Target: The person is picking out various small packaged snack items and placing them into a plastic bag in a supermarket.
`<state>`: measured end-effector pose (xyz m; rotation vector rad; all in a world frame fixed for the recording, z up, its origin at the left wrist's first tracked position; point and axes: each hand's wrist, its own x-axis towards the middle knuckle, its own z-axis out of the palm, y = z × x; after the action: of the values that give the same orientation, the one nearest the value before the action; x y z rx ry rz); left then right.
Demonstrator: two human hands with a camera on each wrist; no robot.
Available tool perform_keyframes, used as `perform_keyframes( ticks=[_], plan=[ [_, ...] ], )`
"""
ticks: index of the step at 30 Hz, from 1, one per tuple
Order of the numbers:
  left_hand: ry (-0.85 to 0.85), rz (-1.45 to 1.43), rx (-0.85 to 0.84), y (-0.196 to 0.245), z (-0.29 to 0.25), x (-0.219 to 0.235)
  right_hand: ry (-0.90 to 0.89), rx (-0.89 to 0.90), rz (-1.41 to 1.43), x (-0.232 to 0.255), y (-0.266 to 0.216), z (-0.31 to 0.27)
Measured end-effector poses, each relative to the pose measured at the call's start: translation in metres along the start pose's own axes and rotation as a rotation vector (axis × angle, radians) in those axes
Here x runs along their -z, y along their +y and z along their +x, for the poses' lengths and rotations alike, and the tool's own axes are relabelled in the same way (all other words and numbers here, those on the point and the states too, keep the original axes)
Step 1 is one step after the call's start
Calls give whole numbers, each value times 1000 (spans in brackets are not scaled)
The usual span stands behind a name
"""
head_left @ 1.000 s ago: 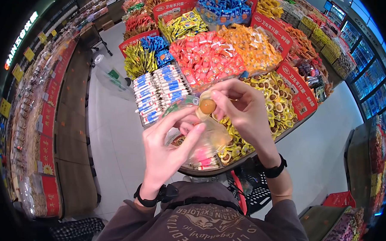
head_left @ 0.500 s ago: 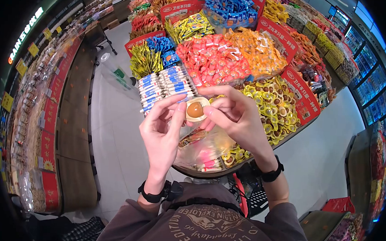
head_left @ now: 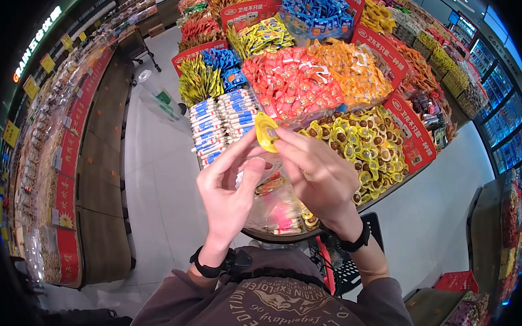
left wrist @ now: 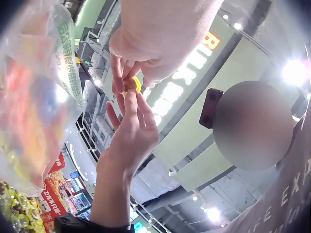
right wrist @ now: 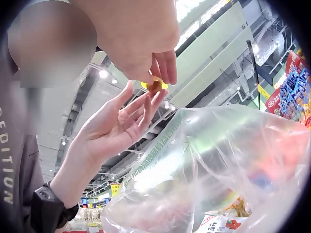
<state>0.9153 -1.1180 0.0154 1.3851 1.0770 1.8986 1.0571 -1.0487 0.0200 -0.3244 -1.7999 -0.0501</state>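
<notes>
My right hand pinches a small egg pack between thumb and fingers, above the snack display. Its yellow, printed side faces up in the head view. From below, in the right wrist view, the brown egg in the pack shows. My left hand is at the pack's left edge, with fingertips touching it and the thumb held apart from it. Below both hands hangs a clear plastic bag with colourful snack packets in it; its green print shows in the right wrist view.
The display holds similar yellow egg packs, white-and-blue sticks, red packets and orange packets. Red signs stand among them. A long shelf runs along the left. A dark shopping basket is below at right.
The pack has been turned over, from its brown egg side to its yellow side. My left thumb has come off it, while my right hand keeps its pinch.
</notes>
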Motion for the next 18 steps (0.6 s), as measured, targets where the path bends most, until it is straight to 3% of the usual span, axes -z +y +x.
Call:
perform_keyframes(
  ticks=[4, 11, 17, 18],
  plan=[
    [2, -112, 172, 5, 1, 4, -105, 127, -47, 6, 1, 0],
    [1, -283, 152, -2, 2, 9, -98, 122, -6, 5, 0, 0],
    [18, -304, 44, 1, 2, 2, -69, -67, 162, 2, -9, 8],
    [23, -279, 42, 1, 3, 2, -76, -255, 229, 2, -15, 11]
  ],
)
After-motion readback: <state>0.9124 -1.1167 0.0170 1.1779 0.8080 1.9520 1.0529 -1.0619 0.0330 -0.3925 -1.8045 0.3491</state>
